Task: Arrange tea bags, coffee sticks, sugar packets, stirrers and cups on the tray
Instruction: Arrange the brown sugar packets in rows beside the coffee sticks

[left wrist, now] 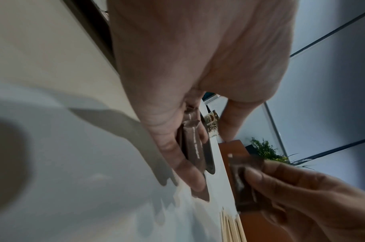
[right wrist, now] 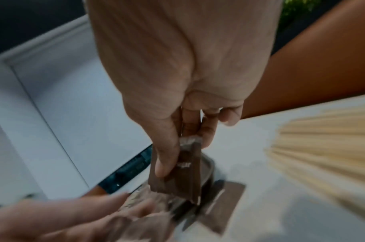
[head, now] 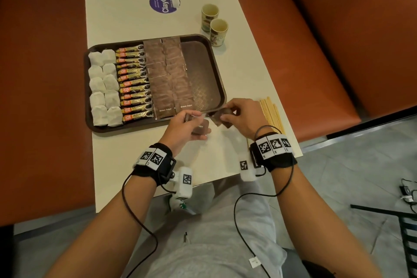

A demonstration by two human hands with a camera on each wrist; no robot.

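A brown tray [head: 216, 97] holds white tea bags [head: 103, 88], coffee sticks [head: 134, 83] and two columns of brown sugar packets [head: 169, 77]; its right strip is bare. Just in front of the tray's near right corner, my left hand [head: 191, 119] grips a few brown sugar packets [head: 200, 130], seen edge-on in the left wrist view [left wrist: 193, 145]. My right hand [head: 228, 114], close beside it, pinches more sugar packets [head: 217, 117] between thumb and fingers [right wrist: 183, 172]. Wooden stirrers [head: 269, 113] lie right of my right hand. Two paper cups [head: 214, 22] stand behind the tray.
A round purple sticker [head: 161, 2] is on the far part of the white table [head: 126, 158]. Orange bench seats [head: 338, 40] flank the table on both sides. The table's right edge runs close to the stirrers. The wrist views are blurred.
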